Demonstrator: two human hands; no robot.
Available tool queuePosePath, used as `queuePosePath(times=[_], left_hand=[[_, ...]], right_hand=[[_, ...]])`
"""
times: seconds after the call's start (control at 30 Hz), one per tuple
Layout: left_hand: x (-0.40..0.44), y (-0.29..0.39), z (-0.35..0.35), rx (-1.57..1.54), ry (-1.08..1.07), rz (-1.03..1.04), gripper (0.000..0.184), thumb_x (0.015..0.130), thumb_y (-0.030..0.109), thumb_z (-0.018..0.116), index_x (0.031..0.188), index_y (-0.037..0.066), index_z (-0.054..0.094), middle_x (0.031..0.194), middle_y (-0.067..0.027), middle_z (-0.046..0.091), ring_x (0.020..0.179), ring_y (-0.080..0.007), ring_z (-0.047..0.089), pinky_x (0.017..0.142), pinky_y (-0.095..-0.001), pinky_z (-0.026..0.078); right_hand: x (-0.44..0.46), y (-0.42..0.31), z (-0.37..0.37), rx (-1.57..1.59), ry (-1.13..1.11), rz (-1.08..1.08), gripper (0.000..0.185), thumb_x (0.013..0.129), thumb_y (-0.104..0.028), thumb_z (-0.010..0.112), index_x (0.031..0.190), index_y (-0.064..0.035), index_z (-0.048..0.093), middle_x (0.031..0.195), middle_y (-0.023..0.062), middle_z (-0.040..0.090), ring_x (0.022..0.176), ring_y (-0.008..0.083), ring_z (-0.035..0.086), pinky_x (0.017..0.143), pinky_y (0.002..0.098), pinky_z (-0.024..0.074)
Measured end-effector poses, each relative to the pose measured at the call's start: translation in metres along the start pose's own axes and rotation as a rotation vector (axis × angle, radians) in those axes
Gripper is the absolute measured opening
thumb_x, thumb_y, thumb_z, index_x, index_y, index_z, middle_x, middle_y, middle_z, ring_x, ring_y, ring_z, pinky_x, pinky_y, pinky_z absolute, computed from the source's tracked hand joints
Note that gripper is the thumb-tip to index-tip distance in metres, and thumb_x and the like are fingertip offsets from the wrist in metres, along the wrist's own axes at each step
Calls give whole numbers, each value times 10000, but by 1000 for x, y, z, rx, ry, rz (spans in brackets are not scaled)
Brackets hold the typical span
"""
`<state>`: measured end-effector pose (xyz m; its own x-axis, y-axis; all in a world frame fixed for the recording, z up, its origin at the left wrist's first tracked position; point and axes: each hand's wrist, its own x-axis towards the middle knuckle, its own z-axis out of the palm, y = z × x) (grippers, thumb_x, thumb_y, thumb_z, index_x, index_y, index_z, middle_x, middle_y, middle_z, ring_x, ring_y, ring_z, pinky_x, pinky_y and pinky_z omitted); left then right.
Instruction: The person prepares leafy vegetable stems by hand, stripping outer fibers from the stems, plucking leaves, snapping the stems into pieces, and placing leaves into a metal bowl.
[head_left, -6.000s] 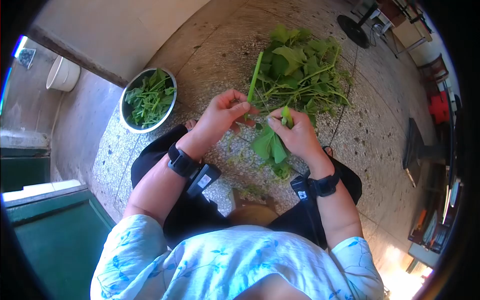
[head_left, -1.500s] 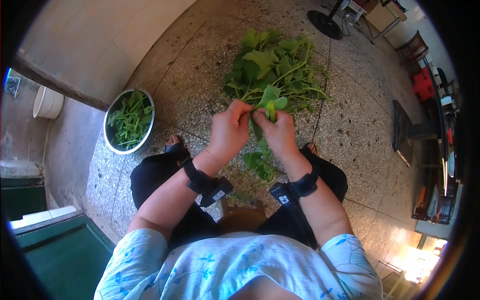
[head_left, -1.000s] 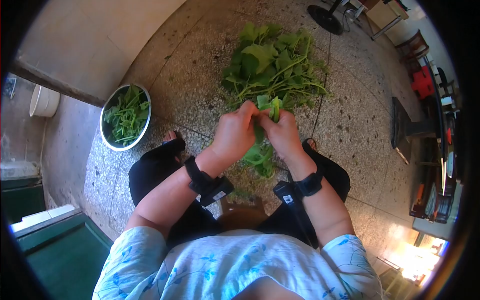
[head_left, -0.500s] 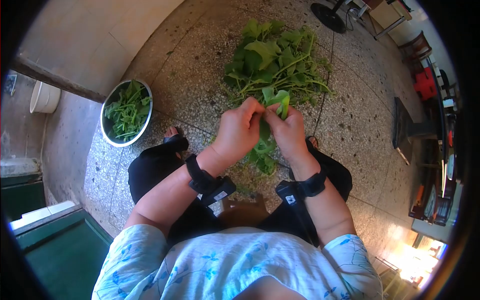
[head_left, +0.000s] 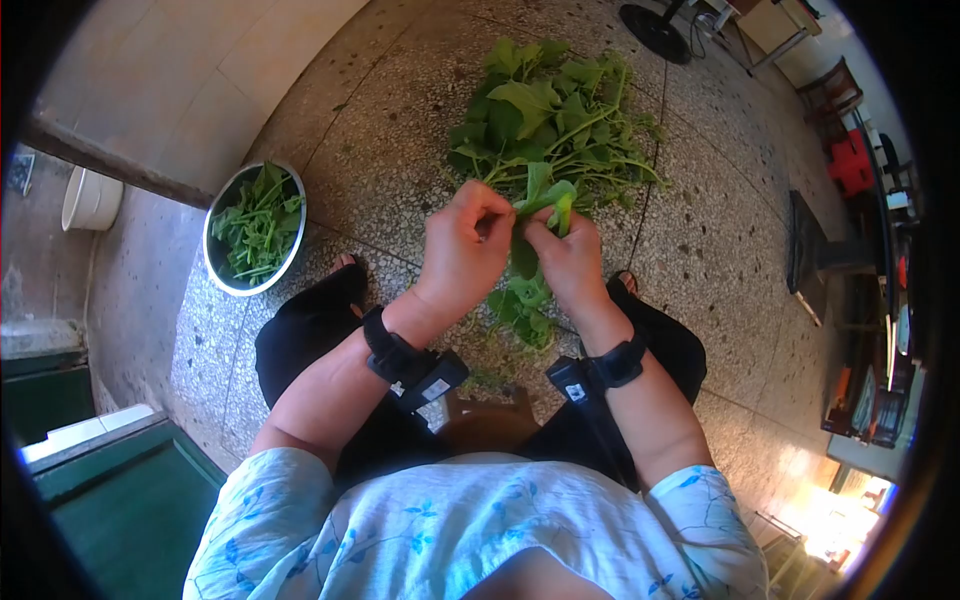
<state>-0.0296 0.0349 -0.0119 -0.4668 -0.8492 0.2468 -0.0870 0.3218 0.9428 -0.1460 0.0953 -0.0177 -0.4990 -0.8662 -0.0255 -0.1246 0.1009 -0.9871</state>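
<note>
One sprig [head_left: 543, 190] at frame centre sits within the curled right hand [head_left: 568, 255], the left hand [head_left: 462, 250], fingertips drawn together beside it, gripping indeterminably; light pressure should limit bruising.

Left hand [head_left: 466, 240] and right hand [head_left: 572, 258] close together in pinch grips, forearms [head_left: 322, 388] angled inward

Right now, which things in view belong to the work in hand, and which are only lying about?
Seemingly part of the work:
leafy sprig in the right hand, left hand at it
pile of greens on the floor
metal-rimmed bowl of greens

Apparently just lying about:
white bucket
wooden chair
red object
black round base
</note>
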Motion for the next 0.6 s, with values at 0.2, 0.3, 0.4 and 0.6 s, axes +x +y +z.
queuePosePath(times=[0.2, 0.3, 0.4, 0.6], left_hand=[[10, -21, -17, -323, 25, -231, 74, 789, -2, 538, 833, 23, 484, 744, -39, 566, 679, -86, 548, 605, -219, 467], [15, -19, -31, -521, 50, -342, 90, 794, 9, 536, 863, 23, 481, 777, -60, 568, 705, -130, 571, 649, -277, 504], [18, -22, -45, -587, 64, -378, 101, 803, 20, 525, 890, 22, 471, 801, -76, 566, 724, -164, 582, 671, -318, 516], [21, -25, -73, -813, 80, -481, 144, 805, 16, 497, 945, 11, 462, 842, -91, 558, 736, -188, 578, 670, -329, 505]], right_hand=[[4, 8, -6, 68, 39, 26, 63, 711, -68, 555, 680, -14, 552, 610, -8, 530, 555, 58, 453, 517, 233, 381], [6, 14, -12, 24, 32, 88, 60, 704, -68, 554, 677, -15, 554, 619, -9, 531, 562, 57, 452, 520, 234, 378], [6, 11, -15, -7, 20, 98, 66, 699, -78, 557, 678, -16, 555, 615, -8, 524, 561, 61, 448, 516, 236, 372], [9, 25, -25, -76, 18, 90, 75, 706, -94, 560, 696, -20, 564, 605, -12, 512, 560, 69, 440, 526, 244, 368]])
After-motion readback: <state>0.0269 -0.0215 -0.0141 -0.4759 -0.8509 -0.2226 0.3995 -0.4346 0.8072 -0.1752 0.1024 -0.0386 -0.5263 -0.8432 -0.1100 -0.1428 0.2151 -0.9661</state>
